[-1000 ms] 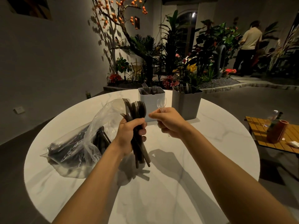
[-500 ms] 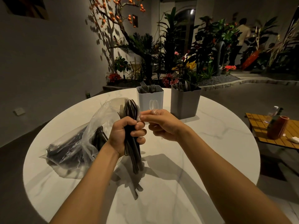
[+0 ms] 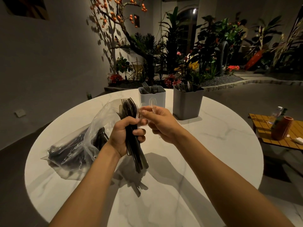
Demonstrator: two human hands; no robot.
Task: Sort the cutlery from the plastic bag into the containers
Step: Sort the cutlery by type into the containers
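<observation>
Hovering above table (image 3: 213, 145): left hand (image 3: 122, 136) grips cutlery (image 3: 138, 158), right hand (image 3: 163, 124) clear spoon (image 3: 152, 102).

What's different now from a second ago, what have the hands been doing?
The right hand, pinching a clear spoon, moved left until it meets the left hand and its bundle of dark cutlery; a gap lay between them a second ago. Nothing was let go. The left hand grips the bundle as before; the plastic bag, white container and grey container stayed put.
</observation>
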